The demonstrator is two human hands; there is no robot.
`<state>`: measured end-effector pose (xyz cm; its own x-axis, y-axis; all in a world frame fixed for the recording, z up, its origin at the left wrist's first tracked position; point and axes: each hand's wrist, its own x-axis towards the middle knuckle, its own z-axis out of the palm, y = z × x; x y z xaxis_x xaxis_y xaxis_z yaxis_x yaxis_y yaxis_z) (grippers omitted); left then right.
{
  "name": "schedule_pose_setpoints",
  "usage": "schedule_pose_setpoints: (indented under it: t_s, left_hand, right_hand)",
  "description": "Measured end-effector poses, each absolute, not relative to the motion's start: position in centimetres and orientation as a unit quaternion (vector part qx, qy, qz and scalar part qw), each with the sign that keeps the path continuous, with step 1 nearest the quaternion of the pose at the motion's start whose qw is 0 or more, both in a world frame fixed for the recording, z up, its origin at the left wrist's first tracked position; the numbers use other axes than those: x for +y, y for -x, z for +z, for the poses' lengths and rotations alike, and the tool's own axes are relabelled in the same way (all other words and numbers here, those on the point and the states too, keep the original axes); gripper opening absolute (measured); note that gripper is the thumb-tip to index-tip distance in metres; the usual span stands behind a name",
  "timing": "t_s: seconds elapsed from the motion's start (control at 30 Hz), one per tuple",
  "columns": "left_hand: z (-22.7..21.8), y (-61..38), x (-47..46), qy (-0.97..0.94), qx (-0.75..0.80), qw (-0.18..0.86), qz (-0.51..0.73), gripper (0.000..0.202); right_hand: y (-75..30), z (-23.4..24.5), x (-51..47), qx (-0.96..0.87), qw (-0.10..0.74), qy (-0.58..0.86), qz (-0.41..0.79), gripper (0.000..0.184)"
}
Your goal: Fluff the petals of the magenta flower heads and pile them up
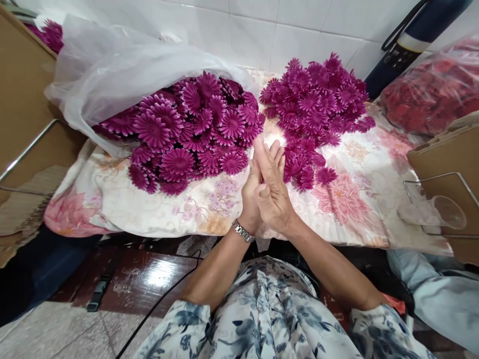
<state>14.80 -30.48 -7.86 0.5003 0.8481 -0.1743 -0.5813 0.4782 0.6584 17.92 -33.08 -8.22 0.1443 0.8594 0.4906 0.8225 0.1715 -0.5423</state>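
My left hand (250, 197), with a metal-band watch (243, 231) on its wrist, lies palm to palm against my right hand (276, 199). Both hands have their fingers stretched out, pointing away from me; the space between the palms is hidden. They are just above the front of the cloth-covered table, between two heaps of purple artificial flower heads. The larger flower heap (175, 162) spills from a white plastic bag (112, 70) on the left. To the right of my fingertips lies a looser flower heap (314, 99), its near end close to my right hand.
A floral cloth (202, 209) covers the table. Cardboard boxes (26, 65) flank it, another box (449, 164) standing right. A clear plastic cup (449, 212) lies at the right. Behind are a dark bottle (422, 35) and a bag of red flowers (434, 94). Other people's legs (441, 299) show beside me.
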Motion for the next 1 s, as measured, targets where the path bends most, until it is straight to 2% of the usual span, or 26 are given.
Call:
schedule_pose_setpoints:
  t_s: [0.13, 0.2, 0.3, 0.5, 0.6, 0.77, 0.9, 1.0]
  left_hand:
    - [-8.7, -14.9, -31.4, -0.238, 0.210, 0.864, 0.390, 0.033]
    - [-9.1, -14.7, -31.5, -0.209, 0.232, 0.860, 0.404, 0.025]
    - [-9.5, -14.0, -31.0, -0.210, 0.241, 0.839, 0.440, 0.009]
    - [-9.3, -11.9, -29.9, -0.240, 0.245, 0.835, 0.431, 0.023]
    - [-9.2, -11.6, -30.0, -0.254, 0.245, 0.828, 0.435, 0.031]
    - [-9.0, -11.7, -30.0, -0.229, 0.224, 0.842, 0.434, 0.033]
    - [-8.8, -12.1, -30.2, -0.215, 0.216, 0.839, 0.450, 0.029]
    - [-8.7, -12.3, -30.7, -0.206, 0.250, 0.845, 0.426, 0.027]
  right_hand:
    - [-20.7, -9.0, -31.0, -0.590, 0.463, 0.662, -0.011, 0.066]
    - [-21.7, -9.7, -30.7, -0.600, 0.447, 0.661, -0.046, 0.069]
    - [-22.0, -9.6, -32.0, -0.632, 0.415, 0.651, -0.076, 0.059]
    - [-22.4, -7.3, -35.7, -0.631, 0.458, 0.626, 0.022, 0.041]
    - [-22.3, -8.0, -36.4, -0.644, 0.443, 0.621, 0.049, 0.034]
    - [-21.4, -10.0, -37.0, -0.679, 0.401, 0.613, -0.047, 0.032]
    - [-20.9, -10.3, -37.5, -0.662, 0.418, 0.612, -0.107, 0.030]
    - [-20.9, -10.2, -37.7, -0.647, 0.441, 0.613, -0.106, 0.024]
